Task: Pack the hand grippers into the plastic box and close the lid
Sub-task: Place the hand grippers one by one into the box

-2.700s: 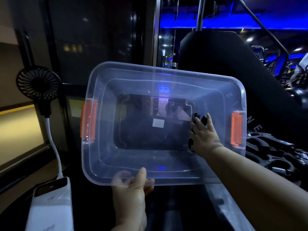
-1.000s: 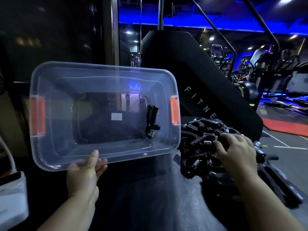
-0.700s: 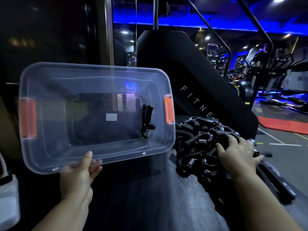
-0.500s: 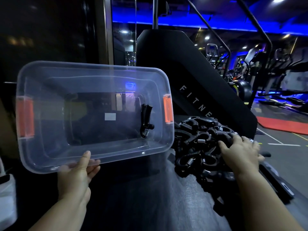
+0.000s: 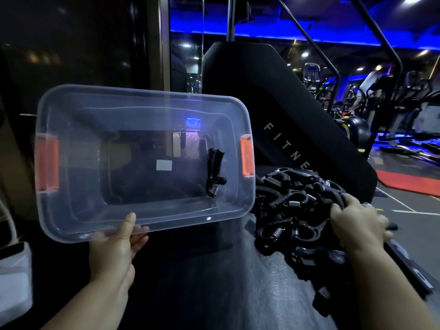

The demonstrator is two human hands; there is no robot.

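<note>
- well, the left hand point(image 5: 114, 248) pinches the near rim of the plastic box point(image 5: 78, 129). the thumb lies flat on the inner side, and the other fingers show through the clear wall behind it.
- the box is held up off the surface, tipped so its open mouth faces the camera. one orange latch point(image 5: 47, 163) sits up and left of the thumb, the other orange latch point(image 5: 247, 156) up and right of it.
- one hand gripper point(image 5: 214, 172) lies inside the box near the right end wall, spring end lowest, up and right of the left fingers.
- the right hand point(image 5: 357, 225) rests on the pile of hand grippers point(image 5: 292, 206), fingers curled down round a black handle at the pile's right edge. the rest of the pile spreads left of those fingers and back toward the wrist.
- the pile rests on a grey ribbed belt surface point(image 5: 238, 294) running between the two forearms.
- beyond the right fingers rises a black panel point(image 5: 285, 103) lettered "fitne".
- further right are a red mat point(image 5: 409, 184) on the floor and gym machines point(image 5: 357, 125) under blue strip lighting point(image 5: 309, 34).
- left of the left wrist sits a white device point(image 5: 14, 270) with a white cable.
</note>
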